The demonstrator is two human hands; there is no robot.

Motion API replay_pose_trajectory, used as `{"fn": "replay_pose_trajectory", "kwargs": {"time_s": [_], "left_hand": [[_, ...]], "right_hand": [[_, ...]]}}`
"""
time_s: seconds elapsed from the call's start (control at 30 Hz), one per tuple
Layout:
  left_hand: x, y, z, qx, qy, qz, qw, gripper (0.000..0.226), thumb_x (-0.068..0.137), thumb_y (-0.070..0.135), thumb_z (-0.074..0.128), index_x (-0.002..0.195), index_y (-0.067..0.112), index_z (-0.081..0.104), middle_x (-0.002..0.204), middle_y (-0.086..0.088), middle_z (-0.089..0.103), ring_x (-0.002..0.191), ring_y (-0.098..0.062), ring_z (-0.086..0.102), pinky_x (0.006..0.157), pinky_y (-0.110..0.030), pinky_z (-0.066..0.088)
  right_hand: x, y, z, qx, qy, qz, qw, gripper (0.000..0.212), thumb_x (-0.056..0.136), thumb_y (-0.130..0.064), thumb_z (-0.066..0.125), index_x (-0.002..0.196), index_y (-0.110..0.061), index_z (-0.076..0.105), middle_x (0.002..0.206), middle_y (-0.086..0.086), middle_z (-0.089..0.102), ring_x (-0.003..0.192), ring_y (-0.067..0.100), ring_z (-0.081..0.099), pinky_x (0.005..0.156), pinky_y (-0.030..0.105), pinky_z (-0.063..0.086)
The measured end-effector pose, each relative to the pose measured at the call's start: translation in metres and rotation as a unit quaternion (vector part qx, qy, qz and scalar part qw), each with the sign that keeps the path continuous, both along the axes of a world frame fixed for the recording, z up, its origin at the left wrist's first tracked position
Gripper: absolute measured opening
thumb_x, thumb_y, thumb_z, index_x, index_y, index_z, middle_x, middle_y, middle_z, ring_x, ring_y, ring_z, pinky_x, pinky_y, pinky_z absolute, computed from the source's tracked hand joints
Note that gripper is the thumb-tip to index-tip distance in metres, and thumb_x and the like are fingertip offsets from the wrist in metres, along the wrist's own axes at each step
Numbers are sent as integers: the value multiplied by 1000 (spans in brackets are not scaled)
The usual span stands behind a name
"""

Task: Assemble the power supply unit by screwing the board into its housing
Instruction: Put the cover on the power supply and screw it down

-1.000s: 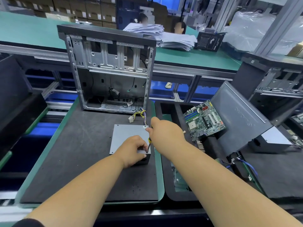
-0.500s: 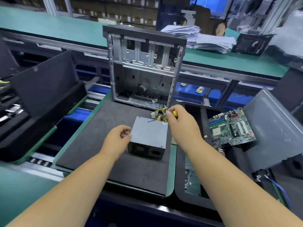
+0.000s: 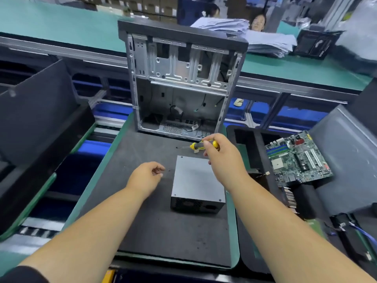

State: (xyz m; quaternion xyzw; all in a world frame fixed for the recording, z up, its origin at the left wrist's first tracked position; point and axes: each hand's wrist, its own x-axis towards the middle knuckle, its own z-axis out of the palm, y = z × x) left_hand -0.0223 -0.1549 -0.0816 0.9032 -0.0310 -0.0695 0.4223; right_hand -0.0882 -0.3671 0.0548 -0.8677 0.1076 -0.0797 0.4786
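Right hand (image 3: 222,158) grips a yellow-handled screwdriver (image 3: 201,145) above the far edge of a grey power supply box (image 3: 196,182), which sits near the mat's (image 3: 142,221) right edge. Left hand (image 3: 145,176) hovers beside the box, fingers loosely curled, seemingly holding nothing. An open computer case (image 3: 181,78) stands at the mat's far edge.

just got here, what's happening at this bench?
A person's right hand grips a yellow-handled screwdriver above the far edge of a closed grey metal power supply box on the black mat. The left hand, loosely curled, holds nothing beside it. An open grey computer case stands behind.
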Motion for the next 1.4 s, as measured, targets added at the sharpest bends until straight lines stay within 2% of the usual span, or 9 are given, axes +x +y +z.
{"fn": "replay_pose_trajectory", "kwargs": {"time_s": [0.33, 0.57, 0.7, 0.77, 0.87, 0.97, 1.03, 1.3, 1.4], "left_hand": [[52, -16, -36, 126, -15, -99, 987, 16, 87, 21, 67, 101, 29, 67, 99, 6, 58, 87, -16, 59, 78, -27, 47], [66, -25, -37, 196, -76, -139, 968, 8, 91, 24, 59, 87, 26, 66, 91, 8, 56, 82, -17, 59, 66, -27, 42], [67, -21, -28, 8, 14, -9, 1000, 14, 84, 19, 58, 72, 27, 60, 70, 9, 59, 63, -9, 55, 53, -24, 37], [68, -23, -14, -113, 105, 66, 986, 15, 86, 22, 52, 71, 21, 55, 64, 5, 54, 56, -16, 46, 51, -26, 34], [68, -33, 8, -361, 238, 162, 887, 25, 93, 20, 45, 69, 17, 43, 62, 1, 41, 48, -14, 29, 49, -26, 24], [58, -36, 29, -523, 282, 148, 791, 31, 101, 23, 42, 71, 18, 42, 58, 4, 42, 41, -9, 27, 40, -19, 26], [48, -36, 40, -548, 275, 114, 781, 33, 103, 27, 42, 72, 17, 44, 57, 4, 42, 41, -9, 28, 39, -18, 29], [10, -50, 67, -492, 180, 46, 851, 31, 102, 30, 49, 76, 15, 55, 61, 3, 51, 47, -7, 38, 46, -16, 39], [-7, -61, 74, -475, 172, 45, 862, 29, 101, 30, 51, 78, 13, 57, 61, 3, 56, 48, -6, 40, 47, -14, 41]], "right_hand": [[25, 6, -14, 2, 29, -46, 999, 12, 98, -39, 48, 91, -41, 58, 88, 4, 64, 81, 26, 60, 74, 45, 55], [32, 2, -18, -5, 22, -69, 997, 12, 97, -40, 49, 89, -46, 56, 85, 0, 63, 77, 20, 60, 71, 41, 55], [32, 1, -15, 6, 10, -75, 997, 12, 96, -40, 49, 89, -44, 57, 84, 2, 63, 75, 18, 58, 72, 43, 55], [32, 2, -13, 19, 4, -72, 997, 12, 96, -40, 50, 88, -42, 59, 83, 3, 63, 74, 19, 58, 73, 44, 55], [33, 6, -6, 48, -5, -64, 997, 12, 97, -38, 53, 88, -38, 61, 79, -2, 64, 65, 5, 57, 67, 40, 52], [30, 10, 2, 63, -16, -46, 997, 14, 97, -36, 53, 86, -37, 61, 75, -8, 64, 61, -5, 57, 63, 30, 48], [25, 11, 8, 61, -23, -30, 997, 14, 97, -37, 53, 85, -38, 61, 77, -2, 64, 60, -2, 53, 65, 34, 51], [-14, -8, 31, 94, -68, 6, 993, 14, 97, -33, 53, 85, -31, 62, 66, -10, 60, 61, -3, 56, 61, 26, 47], [-33, -18, 36, 81, -73, 17, 994, 14, 97, -36, 53, 87, -31, 61, 71, 4, 60, 62, 3, 55, 63, 40, 50]]}}
